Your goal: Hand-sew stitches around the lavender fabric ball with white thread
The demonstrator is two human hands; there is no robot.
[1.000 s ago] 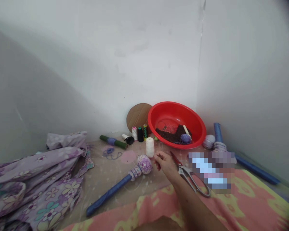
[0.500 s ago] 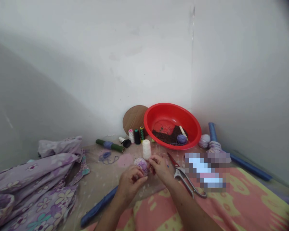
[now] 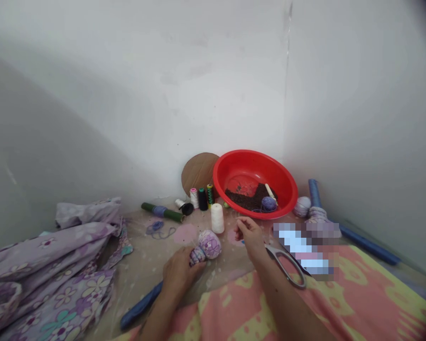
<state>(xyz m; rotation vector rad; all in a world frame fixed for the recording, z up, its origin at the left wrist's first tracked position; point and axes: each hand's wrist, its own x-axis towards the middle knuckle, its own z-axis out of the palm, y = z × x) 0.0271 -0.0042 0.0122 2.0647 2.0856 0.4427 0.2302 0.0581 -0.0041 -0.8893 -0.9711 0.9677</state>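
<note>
My left hand (image 3: pixel 182 270) is wrapped round the gathered neck of a floral cloth-covered ball (image 3: pixel 210 244). A blue stick (image 3: pixel 142 305) runs from under my left wrist toward the lower left, in line with the ball. My right hand (image 3: pixel 249 234) is raised to the right of a white thread spool (image 3: pixel 217 219), its fingertips pinched together. Whatever is between them is too small to make out. Under my right forearm lies a pair of scissors (image 3: pixel 294 274), its blades mostly hidden.
A red basin (image 3: pixel 291 189) holds dark material and a purple yarn ball (image 3: pixel 269 204). Small thread spools (image 3: pixel 202 199) stand beside it. A green tube (image 3: pixel 163 212) lies to the left, near floral cloth (image 3: pixel 74 255). Another blue stick (image 3: pixel 369 244) rests at the right.
My right hand has moved away from the cloth-covered ball, up and to the right. My left hand has shifted slightly left and now shows gripping the neck, with the ball more exposed.
</note>
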